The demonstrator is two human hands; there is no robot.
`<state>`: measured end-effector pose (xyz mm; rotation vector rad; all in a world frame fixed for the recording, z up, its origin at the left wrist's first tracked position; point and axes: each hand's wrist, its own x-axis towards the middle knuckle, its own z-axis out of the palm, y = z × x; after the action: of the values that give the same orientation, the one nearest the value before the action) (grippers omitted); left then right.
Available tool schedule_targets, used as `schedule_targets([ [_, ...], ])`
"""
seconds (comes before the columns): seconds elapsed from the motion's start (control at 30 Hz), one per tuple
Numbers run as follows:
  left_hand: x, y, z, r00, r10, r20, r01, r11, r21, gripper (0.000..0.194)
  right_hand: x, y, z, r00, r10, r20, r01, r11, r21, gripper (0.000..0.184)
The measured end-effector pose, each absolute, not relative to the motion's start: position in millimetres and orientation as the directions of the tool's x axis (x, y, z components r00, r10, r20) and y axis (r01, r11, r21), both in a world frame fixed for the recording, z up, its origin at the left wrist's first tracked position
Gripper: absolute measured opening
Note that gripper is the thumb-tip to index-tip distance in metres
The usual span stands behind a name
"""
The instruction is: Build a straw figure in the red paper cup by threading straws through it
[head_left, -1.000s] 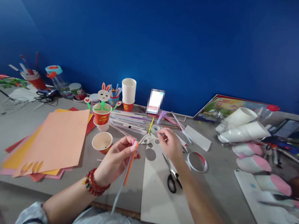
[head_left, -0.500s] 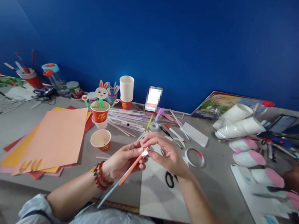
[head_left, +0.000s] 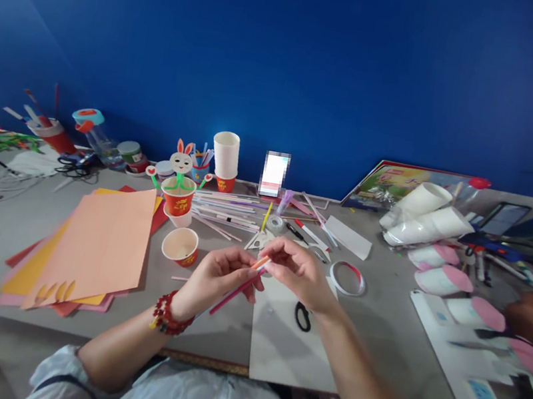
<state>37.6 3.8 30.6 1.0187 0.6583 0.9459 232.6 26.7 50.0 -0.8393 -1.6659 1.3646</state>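
Observation:
In front of my chest, my left hand is closed around a small bundle of coloured straws. The magenta straw slants down below the fingers, a pale blue one shows partly behind the wrist, and an orange one shows at the upper end. My right hand pinches that upper end, where something small and white sits, perhaps tape. Under the hands lies a white sheet with black-handled scissors on it. A paper cup stands left of my hands.
Coloured paper sheets lie left. Behind them a rabbit figure rises from a red cup. Loose straws spread across the back. A tape roll, pink-ended cups and a power strip are right.
My left hand has turned the bundle, so the magenta straw now faces me where the orange one did. My right fingers have closed in on the upper end.

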Motion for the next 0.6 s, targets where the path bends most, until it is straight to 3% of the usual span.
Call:
schedule_targets([
  [0.27, 33, 4, 42, 0.547, 0.83, -0.106, -0.173, 0.237, 0.956, 0.029, 231, 25, 60, -0.546, 0.838, 0.026, -0.029, 0.012, -0.999, 0.006],
  [0.43, 33, 4, 43, 0.551, 0.826, -0.124, -0.15, 0.244, 0.958, 0.03, 232, 23, 59, -0.519, 0.854, 0.028, -0.007, 0.029, -1.0, 0.003],
  [0.6, 31, 6, 42, 0.608, 0.785, -0.122, -0.198, 0.298, 0.934, 0.027, 231, 19, 57, -0.556, 0.827, 0.087, -0.134, 0.014, -0.991, 0.005],
])
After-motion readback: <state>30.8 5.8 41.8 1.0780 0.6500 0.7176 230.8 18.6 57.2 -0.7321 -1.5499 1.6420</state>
